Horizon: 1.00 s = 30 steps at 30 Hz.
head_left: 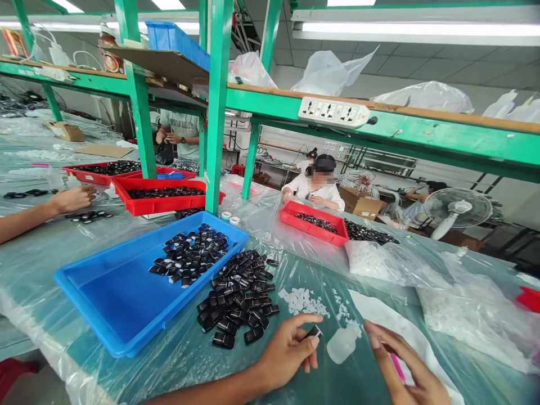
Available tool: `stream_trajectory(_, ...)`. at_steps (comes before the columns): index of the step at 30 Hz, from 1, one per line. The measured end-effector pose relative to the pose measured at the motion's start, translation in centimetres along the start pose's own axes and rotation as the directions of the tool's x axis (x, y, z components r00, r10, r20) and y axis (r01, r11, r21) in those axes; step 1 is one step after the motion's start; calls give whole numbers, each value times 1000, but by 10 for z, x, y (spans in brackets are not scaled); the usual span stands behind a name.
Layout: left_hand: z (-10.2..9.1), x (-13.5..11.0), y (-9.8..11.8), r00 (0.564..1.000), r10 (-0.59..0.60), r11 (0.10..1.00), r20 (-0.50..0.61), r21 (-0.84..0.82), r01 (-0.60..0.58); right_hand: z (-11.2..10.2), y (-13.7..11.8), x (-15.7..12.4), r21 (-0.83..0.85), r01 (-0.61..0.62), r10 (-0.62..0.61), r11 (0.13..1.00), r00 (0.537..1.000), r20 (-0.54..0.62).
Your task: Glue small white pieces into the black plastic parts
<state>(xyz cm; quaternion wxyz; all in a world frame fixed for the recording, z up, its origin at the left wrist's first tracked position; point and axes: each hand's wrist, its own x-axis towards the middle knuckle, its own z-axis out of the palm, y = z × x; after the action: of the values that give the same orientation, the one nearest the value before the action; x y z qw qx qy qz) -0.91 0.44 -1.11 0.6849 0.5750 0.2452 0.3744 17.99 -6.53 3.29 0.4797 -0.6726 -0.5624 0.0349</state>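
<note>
My left hand [291, 346] grips a small black rectangular casing [314, 332] with a pale band, between thumb and fingers. My right hand [407, 368] is at the lower right, its thumb and index fingertip close together; anything between them is too small to make out. A pink stick-like piece [397, 367] shows in the gap between its fingers; whether it is held is unclear. A translucent plastic bottle [341, 345] is between my hands. Tiny white parts [301, 301] are scattered just beyond. Left of them are heaped similar black casings [240, 298].
A blue tray [105, 298] holds more black casings. Red trays [169, 207] stand farther back, near green shelf posts [217, 112]. Clear bags of white parts [375, 261] lie right, beside a white sheet [371, 304]. Another person's hand [73, 198] is at left; a co-worker [316, 185] sits opposite.
</note>
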Motion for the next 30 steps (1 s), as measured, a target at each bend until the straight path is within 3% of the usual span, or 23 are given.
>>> stream_trajectory(2,2,-2,1,1000,-7,1000,13,18,7,-7,23,26,-27,43,-41,999,997,60)
stream_trajectory(6,5,-4,0,999,-23,998,49,54,20,6,65,55,-354,35,54,934,969,240)
stream_trajectory(13,1,0,-3,1000,-4,993,-9,118,5,41,82,38,-419,78,74,905,939,335)
stream_trajectory(20,4,0,-8,997,-81,987,10,139,79,41,83,37,-338,32,63,940,961,268)
stream_trajectory(26,4,-4,-5,998,-57,985,36,166,50,33,78,36,-160,-48,60,986,995,76)
stream_trajectory(30,6,-6,-2,997,-68,978,30,199,61,19,60,29,-34,-38,35,999,996,-77)
